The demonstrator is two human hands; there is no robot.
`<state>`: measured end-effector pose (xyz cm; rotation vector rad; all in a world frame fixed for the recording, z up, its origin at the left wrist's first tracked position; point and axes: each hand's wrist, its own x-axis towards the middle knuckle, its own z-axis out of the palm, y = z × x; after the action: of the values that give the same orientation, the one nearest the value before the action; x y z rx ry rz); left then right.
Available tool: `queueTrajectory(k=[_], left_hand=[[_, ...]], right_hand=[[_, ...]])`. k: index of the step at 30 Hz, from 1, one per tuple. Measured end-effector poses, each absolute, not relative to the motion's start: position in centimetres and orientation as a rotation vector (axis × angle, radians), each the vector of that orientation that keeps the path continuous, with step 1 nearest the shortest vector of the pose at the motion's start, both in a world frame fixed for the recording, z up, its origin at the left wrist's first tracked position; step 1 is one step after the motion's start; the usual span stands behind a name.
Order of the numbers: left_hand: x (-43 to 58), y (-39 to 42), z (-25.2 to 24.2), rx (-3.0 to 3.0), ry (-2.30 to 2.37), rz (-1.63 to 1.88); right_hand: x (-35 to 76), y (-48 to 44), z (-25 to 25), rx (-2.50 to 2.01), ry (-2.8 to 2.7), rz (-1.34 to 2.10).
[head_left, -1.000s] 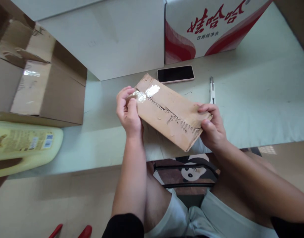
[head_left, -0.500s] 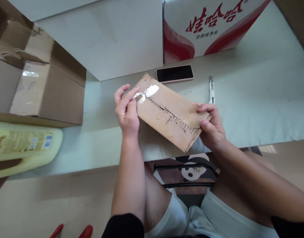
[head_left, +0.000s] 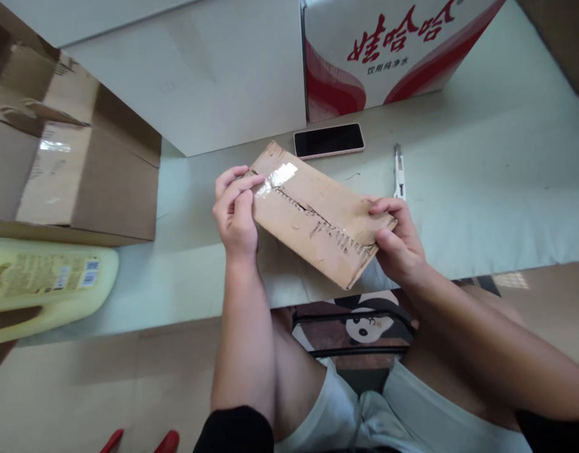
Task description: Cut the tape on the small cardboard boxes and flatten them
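Note:
A small brown cardboard box (head_left: 313,214) is held tilted over the front part of the table, between both hands. Its upper face has a torn, ragged seam and a shiny strip of clear tape (head_left: 284,176) near the left end. My left hand (head_left: 237,211) grips the left end, fingers over the taped edge. My right hand (head_left: 398,242) is closed on the right corner, thumb on the near side. Just beyond the right hand lies a white utility knife (head_left: 399,173), its blade end pointing away. A phone (head_left: 329,140) with a dark screen lies behind the box.
A large white box (head_left: 190,82) and a red-and-white printed carton (head_left: 403,56) stand at the back. On the left are an opened cardboard carton (head_left: 114,170) and a yellow jug (head_left: 95,283) lying down. The pale green table (head_left: 497,207) ends just before my lap.
The whole view has shifted slightly, so things appear a little further left. Both hands keep the same hold on the cardboard box; the left fingers have moved slightly over the tape.

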<state>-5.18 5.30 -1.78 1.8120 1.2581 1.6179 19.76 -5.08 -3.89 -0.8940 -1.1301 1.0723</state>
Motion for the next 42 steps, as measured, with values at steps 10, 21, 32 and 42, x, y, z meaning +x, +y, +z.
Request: queueTrajectory(k=[10,21,32,42], left_hand=[[-4.84,4.79,-0.96,1.898,1.356,1.558],[-4.68,4.67,-1.27,1.806,1.345,1.582],[-4.53,4.62,-1.08,1.811,1.33,1.572],[-4.85,4.92,-1.35,1.718,1.316,1.55]], right_hand=[[19.73,-5.12,-3.49,-0.883,-1.15,1.09],[19.71,-5.18,-3.69,-0.951,-1.17,1.059],[19.77,-5.14,-3.52,-0.932,-1.183,1.062],[19.38,-5.25,-3.08,-0.815,-1.059,1.1]])
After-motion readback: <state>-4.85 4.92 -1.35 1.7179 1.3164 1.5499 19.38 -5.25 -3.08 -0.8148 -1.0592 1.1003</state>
